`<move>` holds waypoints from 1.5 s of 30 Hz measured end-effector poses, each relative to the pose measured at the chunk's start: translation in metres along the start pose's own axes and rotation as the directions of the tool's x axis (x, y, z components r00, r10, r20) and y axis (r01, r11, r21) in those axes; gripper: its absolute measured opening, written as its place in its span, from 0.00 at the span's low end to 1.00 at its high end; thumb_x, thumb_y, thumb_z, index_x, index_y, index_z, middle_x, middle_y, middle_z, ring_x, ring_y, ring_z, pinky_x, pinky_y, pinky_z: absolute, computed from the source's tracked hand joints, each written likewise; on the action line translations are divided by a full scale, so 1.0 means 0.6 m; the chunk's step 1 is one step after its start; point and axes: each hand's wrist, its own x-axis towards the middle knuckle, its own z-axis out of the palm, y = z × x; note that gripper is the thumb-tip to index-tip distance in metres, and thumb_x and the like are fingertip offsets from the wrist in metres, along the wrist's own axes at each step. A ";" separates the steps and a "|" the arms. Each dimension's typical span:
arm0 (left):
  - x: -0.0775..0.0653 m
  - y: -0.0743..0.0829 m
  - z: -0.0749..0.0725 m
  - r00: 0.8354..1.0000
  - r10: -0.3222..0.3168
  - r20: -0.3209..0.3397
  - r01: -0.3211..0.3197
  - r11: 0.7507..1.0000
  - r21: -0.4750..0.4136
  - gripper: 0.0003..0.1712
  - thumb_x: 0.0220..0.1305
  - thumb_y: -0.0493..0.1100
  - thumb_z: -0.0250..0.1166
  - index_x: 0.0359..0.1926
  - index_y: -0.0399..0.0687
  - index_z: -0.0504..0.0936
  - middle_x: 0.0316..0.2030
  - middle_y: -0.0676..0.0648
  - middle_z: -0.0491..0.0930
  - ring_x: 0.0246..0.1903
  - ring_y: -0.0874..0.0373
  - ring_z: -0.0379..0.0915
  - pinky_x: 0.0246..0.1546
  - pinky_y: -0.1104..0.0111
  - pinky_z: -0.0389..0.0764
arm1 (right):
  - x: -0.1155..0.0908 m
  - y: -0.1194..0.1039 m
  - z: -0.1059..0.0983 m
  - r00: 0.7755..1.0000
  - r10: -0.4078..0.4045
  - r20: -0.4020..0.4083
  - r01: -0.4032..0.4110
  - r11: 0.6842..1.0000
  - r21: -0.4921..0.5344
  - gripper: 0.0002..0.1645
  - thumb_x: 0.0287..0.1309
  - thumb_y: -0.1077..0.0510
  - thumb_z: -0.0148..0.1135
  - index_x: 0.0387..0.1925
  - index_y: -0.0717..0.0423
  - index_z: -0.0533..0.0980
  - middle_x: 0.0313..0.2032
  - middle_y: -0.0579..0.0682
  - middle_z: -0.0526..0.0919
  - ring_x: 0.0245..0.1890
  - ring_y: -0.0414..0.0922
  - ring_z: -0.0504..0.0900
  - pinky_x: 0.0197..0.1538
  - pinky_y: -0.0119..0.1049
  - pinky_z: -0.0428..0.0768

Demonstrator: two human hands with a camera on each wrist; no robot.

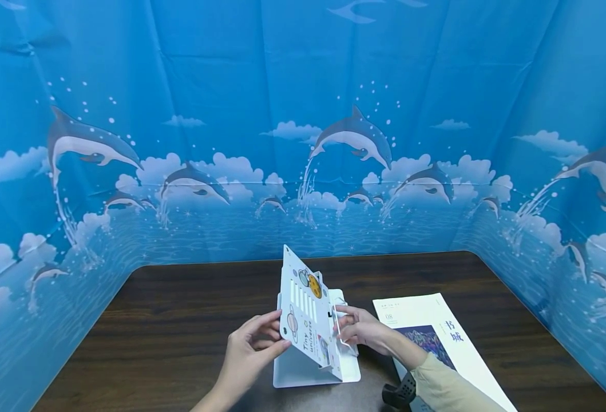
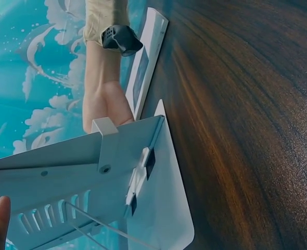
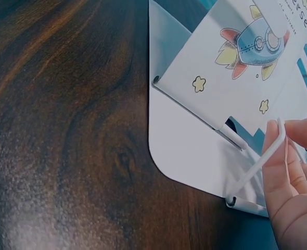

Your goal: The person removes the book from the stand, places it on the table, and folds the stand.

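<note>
A white folding book stand (image 1: 294, 294), printed with planets and the words "Tiny universe", stands on the table with its panel tilted up from a flat base plate (image 1: 300, 375). My left hand (image 1: 251, 352) holds the panel's left edge between thumb and fingers. On the other side, my right hand (image 1: 364, 332) pinches a bent white wire leg (image 3: 255, 169) between thumb and fingertips. One end of that wire sits at a hinge on the base in the right wrist view. Slots, a clip (image 2: 105, 148) and another thin wire (image 2: 112, 227) show on the panel in the left wrist view.
A white-covered book (image 1: 467, 357) with a dark picture lies right of the stand, partly under the right forearm. A dark watch (image 1: 400, 392) is on the right wrist. The brown wooden table (image 1: 179, 326) meets a blue dolphin curtain (image 1: 261, 114) behind.
</note>
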 end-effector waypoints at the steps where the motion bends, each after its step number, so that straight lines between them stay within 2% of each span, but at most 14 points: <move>1: 0.000 -0.001 0.000 1.000 0.006 0.003 -0.006 1.000 0.000 0.25 0.38 0.29 0.73 0.43 0.39 0.80 0.31 0.46 0.80 0.28 0.67 0.75 0.25 0.70 0.81 | 0.000 0.000 0.000 1.000 -0.001 -0.003 0.001 1.000 -0.003 0.44 0.46 0.71 0.54 0.66 0.68 0.49 0.36 0.51 0.78 0.31 0.40 0.78 0.33 0.31 0.76; 6: 0.002 -0.005 -0.003 0.999 0.006 0.033 -0.006 1.000 0.001 0.26 0.39 0.31 0.73 0.45 0.39 0.79 0.32 0.46 0.80 0.29 0.66 0.75 0.25 0.70 0.81 | -0.003 -0.004 -0.002 0.997 -0.034 -0.066 0.031 0.998 -0.048 0.41 0.49 0.68 0.57 0.65 0.67 0.53 0.41 0.55 0.76 0.34 0.42 0.77 0.36 0.34 0.78; 9: 0.006 -0.011 -0.008 0.996 -0.051 0.078 0.053 0.999 -0.015 0.27 0.40 0.31 0.72 0.47 0.39 0.77 0.34 0.45 0.79 0.30 0.66 0.75 0.27 0.70 0.81 | -0.005 -0.007 -0.001 0.988 -0.074 -0.132 0.062 0.993 -0.096 0.37 0.52 0.63 0.58 0.63 0.66 0.58 0.43 0.57 0.74 0.37 0.43 0.76 0.39 0.36 0.80; 13: 0.013 -0.031 -0.021 0.979 -0.132 0.153 0.138 0.990 -0.032 0.29 0.43 0.30 0.71 0.50 0.35 0.74 0.38 0.39 0.78 0.33 0.66 0.75 0.30 0.70 0.82 | -0.013 -0.014 0.005 0.975 -0.118 -0.186 0.093 0.986 -0.138 0.34 0.54 0.59 0.60 0.61 0.66 0.62 0.43 0.56 0.74 0.39 0.43 0.76 0.42 0.38 0.80; 17: 0.020 -0.058 -0.034 0.963 -0.212 0.169 0.216 0.976 -0.007 0.28 0.44 0.30 0.70 0.50 0.33 0.74 0.42 0.33 0.77 0.34 0.63 0.76 0.32 0.72 0.81 | -0.028 -0.023 0.017 0.969 -0.197 -0.151 0.173 0.972 -0.157 0.35 0.54 0.58 0.60 0.61 0.67 0.61 0.46 0.62 0.73 0.41 0.43 0.76 0.45 0.39 0.78; 20: 0.023 -0.077 -0.041 0.949 -0.261 0.177 0.261 0.965 0.025 0.27 0.45 0.31 0.70 0.49 0.33 0.75 0.43 0.32 0.77 0.36 0.58 0.77 0.33 0.73 0.80 | -0.043 -0.028 0.034 0.949 -0.302 -0.096 0.278 0.939 -0.202 0.36 0.53 0.59 0.61 0.61 0.69 0.60 0.50 0.66 0.71 0.45 0.50 0.75 0.48 0.39 0.76; 23: 0.026 -0.096 -0.046 0.938 -0.272 0.215 0.264 0.962 0.067 0.26 0.47 0.32 0.69 0.50 0.33 0.74 0.44 0.34 0.77 0.38 0.55 0.77 0.38 0.70 0.80 | -0.054 -0.033 0.055 0.917 -0.395 -0.060 0.369 0.895 -0.250 0.37 0.51 0.61 0.63 0.61 0.68 0.60 0.51 0.65 0.71 0.50 0.55 0.72 0.50 0.40 0.74; 26: 0.028 -0.115 -0.048 0.927 -0.263 0.268 0.244 0.964 0.103 0.24 0.50 0.34 0.67 0.50 0.33 0.74 0.44 0.35 0.78 0.40 0.51 0.77 0.42 0.65 0.79 | -0.061 -0.035 0.075 0.887 -0.460 -0.026 0.430 0.847 -0.312 0.39 0.49 0.59 0.65 0.62 0.64 0.61 0.52 0.61 0.71 0.52 0.55 0.70 0.52 0.44 0.74; 31: 0.033 -0.141 -0.044 0.900 -0.239 0.364 0.204 0.970 0.132 0.21 0.54 0.37 0.65 0.49 0.31 0.74 0.44 0.35 0.78 0.41 0.47 0.77 0.42 0.69 0.79 | -0.064 -0.035 0.102 0.835 -0.550 0.027 0.512 0.756 -0.408 0.41 0.45 0.55 0.69 0.61 0.59 0.63 0.54 0.56 0.70 0.53 0.53 0.70 0.54 0.48 0.73; 32: 0.034 -0.145 -0.043 0.896 -0.233 0.378 0.197 0.971 0.134 0.21 0.55 0.37 0.64 0.49 0.31 0.74 0.43 0.35 0.78 0.41 0.48 0.77 0.41 0.70 0.78 | -0.064 -0.035 0.107 0.829 -0.558 0.029 0.518 0.749 -0.413 0.41 0.45 0.55 0.69 0.61 0.58 0.63 0.55 0.54 0.70 0.54 0.52 0.69 0.55 0.48 0.73; 35: 0.038 -0.153 -0.039 0.887 -0.229 0.401 0.190 0.973 0.135 0.19 0.55 0.37 0.64 0.47 0.30 0.75 0.43 0.36 0.79 0.40 0.50 0.78 0.41 0.72 0.78 | -0.064 -0.038 0.117 0.827 -0.562 0.023 0.519 0.746 -0.417 0.41 0.44 0.55 0.70 0.61 0.54 0.64 0.56 0.51 0.69 0.55 0.50 0.68 0.57 0.48 0.72; 38: 0.038 -0.157 -0.035 0.881 -0.221 0.418 0.177 0.974 0.142 0.18 0.55 0.36 0.64 0.46 0.30 0.75 0.41 0.37 0.80 0.38 0.55 0.78 0.40 0.73 0.77 | -0.063 -0.040 0.123 0.836 -0.549 0.021 0.504 0.752 -0.425 0.41 0.43 0.53 0.71 0.61 0.50 0.64 0.56 0.47 0.68 0.56 0.48 0.67 0.58 0.47 0.70; 41: 0.037 -0.160 -0.029 0.869 -0.214 0.445 0.165 0.975 0.147 0.16 0.54 0.34 0.64 0.44 0.31 0.76 0.39 0.38 0.80 0.36 0.57 0.77 0.39 0.73 0.77 | -0.061 -0.041 0.126 0.831 -0.555 0.026 0.504 0.732 -0.458 0.41 0.43 0.52 0.71 0.60 0.49 0.65 0.56 0.47 0.67 0.55 0.47 0.67 0.58 0.48 0.70; 45: 0.037 -0.164 -0.023 0.853 -0.222 0.472 0.170 0.974 0.151 0.15 0.53 0.33 0.64 0.43 0.32 0.77 0.38 0.38 0.81 0.36 0.55 0.77 0.38 0.73 0.77 | -0.057 -0.041 0.126 0.818 -0.575 0.033 0.513 0.701 -0.496 0.40 0.42 0.52 0.71 0.60 0.48 0.66 0.55 0.46 0.67 0.54 0.47 0.67 0.58 0.49 0.70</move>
